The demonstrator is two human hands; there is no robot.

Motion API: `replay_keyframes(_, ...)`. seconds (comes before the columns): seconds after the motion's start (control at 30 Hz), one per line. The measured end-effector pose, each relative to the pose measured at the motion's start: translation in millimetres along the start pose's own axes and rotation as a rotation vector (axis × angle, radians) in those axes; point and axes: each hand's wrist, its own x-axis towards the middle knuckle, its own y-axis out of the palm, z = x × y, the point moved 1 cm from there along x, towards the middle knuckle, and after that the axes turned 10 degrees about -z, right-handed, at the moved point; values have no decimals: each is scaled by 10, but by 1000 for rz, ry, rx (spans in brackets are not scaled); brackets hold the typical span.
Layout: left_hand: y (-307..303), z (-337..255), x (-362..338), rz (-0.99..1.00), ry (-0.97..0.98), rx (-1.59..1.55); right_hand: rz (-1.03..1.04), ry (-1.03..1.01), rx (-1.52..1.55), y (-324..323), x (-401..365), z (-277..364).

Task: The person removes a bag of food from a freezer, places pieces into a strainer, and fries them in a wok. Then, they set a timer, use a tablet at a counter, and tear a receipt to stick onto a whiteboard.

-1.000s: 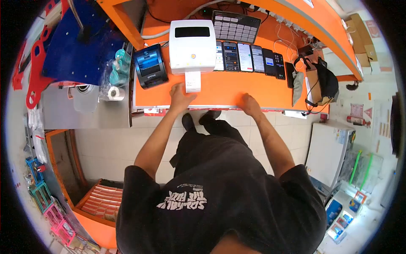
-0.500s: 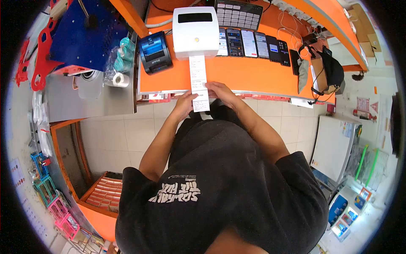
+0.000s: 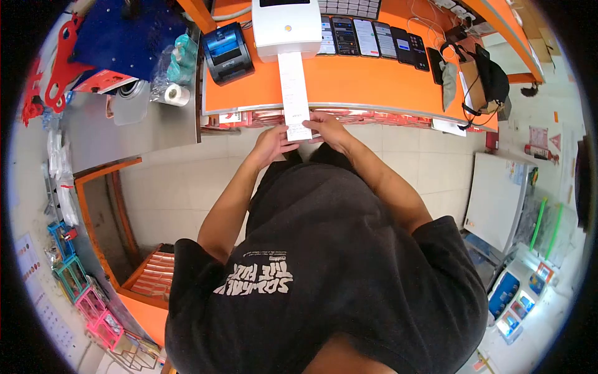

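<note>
A long printed paper strip [image 3: 294, 87] hangs from the front of the white printer [image 3: 286, 30] and over the edge of the orange table [image 3: 374, 87]. My left hand [image 3: 270, 144] pinches the strip's left edge near its lower end. On the right edge, my right hand [image 3: 329, 131] grips it at about the same height. Both hands are just off the table's front edge, close to my body. A black and blue printer [image 3: 228, 53] stands left of the white one.
Several phones [image 3: 366, 38] lie in a row right of the white printer, below a keypad-like panel [image 3: 352, 7]. A grey pouch [image 3: 449, 86] and a black cap [image 3: 493, 78] lie farther right. A metal counter [image 3: 162, 128] with a white roll [image 3: 177, 95] adjoins at left.
The view has tilted down, so the table and printers sit higher in the frame. Both hands have slid to the strip's lower end, nearer my body.
</note>
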Motion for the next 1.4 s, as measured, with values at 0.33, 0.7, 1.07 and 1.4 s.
replay_keyframes(0.33,174,-433,756,-121,170,119,-95,-108,-10,-5,155,-160)
replay_keyframes(0.7,213,-318,759,21,-35,161,-318,-296,250,192,298,-456)
replay_keyframes(1.07,20,-184,945,237,-174,174,-288,-95,887,585,257,-722)
replay_keyframes(1.4,-276,3,1001,270,-234,102,-282,-46,1061,828,360,-991)
